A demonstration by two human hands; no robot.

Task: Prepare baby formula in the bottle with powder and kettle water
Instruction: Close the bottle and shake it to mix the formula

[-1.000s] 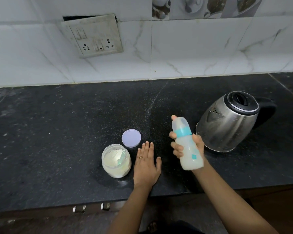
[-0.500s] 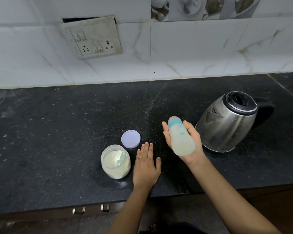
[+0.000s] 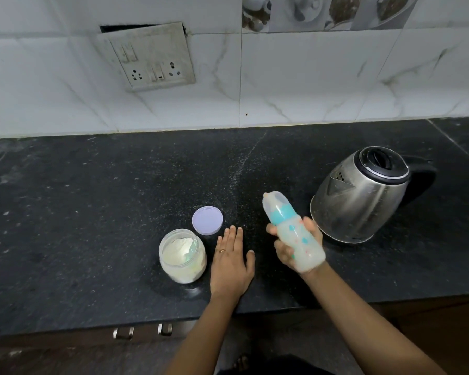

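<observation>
Right grip (image 3: pixel 284 253) is wrapped around the bottle (image 3: pixel 295 235), which is capped and held clear of the tabletop (image 3: pixel 92 212), cap end leaning up and to the left. Half a second ago the bottle lay tipped further over in this grip, and a second ago it was nearly upright: reads as shaking. Contents look milky, so powder and water are probably both in and mixing is likely the last step. Left grip (image 3: pixel 232 263) lies flat and empty on the tabletop, left of the bottle. Powder jar (image 3: pixel 182 255) stands open just beyond it, lid (image 3: pixel 207 220) beside. Kettle (image 3: pixel 360 196) stands right of the holding grip. Bottle is blurred, fill level unreadable; the palm is hidden behind it.
</observation>
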